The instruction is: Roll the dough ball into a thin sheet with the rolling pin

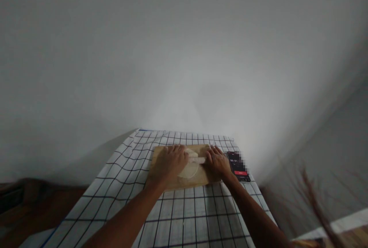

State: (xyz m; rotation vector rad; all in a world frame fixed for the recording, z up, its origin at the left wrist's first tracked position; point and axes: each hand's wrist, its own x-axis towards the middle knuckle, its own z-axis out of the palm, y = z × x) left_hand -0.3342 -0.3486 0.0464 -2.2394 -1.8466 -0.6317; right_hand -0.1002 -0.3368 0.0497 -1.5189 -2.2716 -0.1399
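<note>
A pale, flattened round of dough (189, 171) lies on a wooden board (172, 185). Across it runs a light-coloured rolling pin (197, 160), its middle showing between my two hands. My left hand (176, 158) is closed over the pin's left end. On the other end rests my right hand (217, 160), its fingers curled over the pin. Both ends of the pin are hidden beneath my hands. Part of the dough shows beyond the pin and part on the near side.
The board rests on a white tablecloth (178, 217) with a dark grid. To the right of my right hand lies a phone (238, 166) with a lit timer screen. A grey-white wall (184, 56) stands behind the table. Blurred thin brown stalks (313, 198) appear at lower right.
</note>
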